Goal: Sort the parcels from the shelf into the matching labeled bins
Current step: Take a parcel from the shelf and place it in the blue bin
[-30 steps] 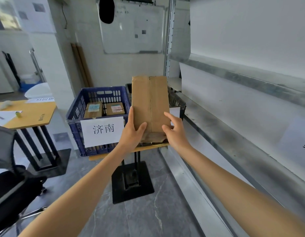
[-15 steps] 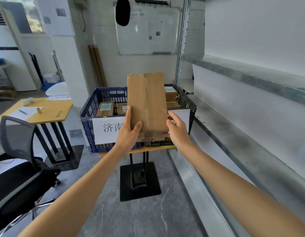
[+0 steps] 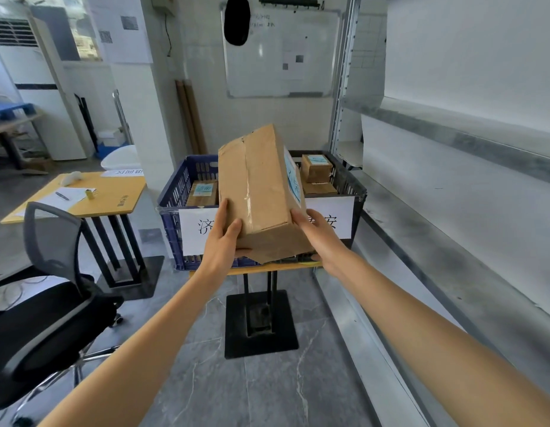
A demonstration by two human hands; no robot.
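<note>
Holding a long brown cardboard parcel [image 3: 258,192] in mid-air, a person grips its near end with both bare hands. The left hand [image 3: 222,241] wraps the near left corner, with the thumb laid on the taped top face and the fingers curled beneath. The right hand [image 3: 318,234] cups the near right edge, its fingertips mostly hidden under the box. The parcel's long axis runs away from the person and upward. It is rolled leftward, so a pale blue shipping label [image 3: 292,180] on its right side face tips into view, though the writing is too small to read. Just beyond it, two bins stand side by side on a yellow-topped stand [image 3: 261,322]: a blue plastic crate [image 3: 176,192] on the left and a black plastic crate [image 3: 347,184] on the right. Each is fronted by a white paper sign [image 3: 341,211] and holds small boxes [image 3: 316,167]. The parcel sits across the seam between them, with neither hand nearer a bin, so the drop probably turns on reading that label.
</note>
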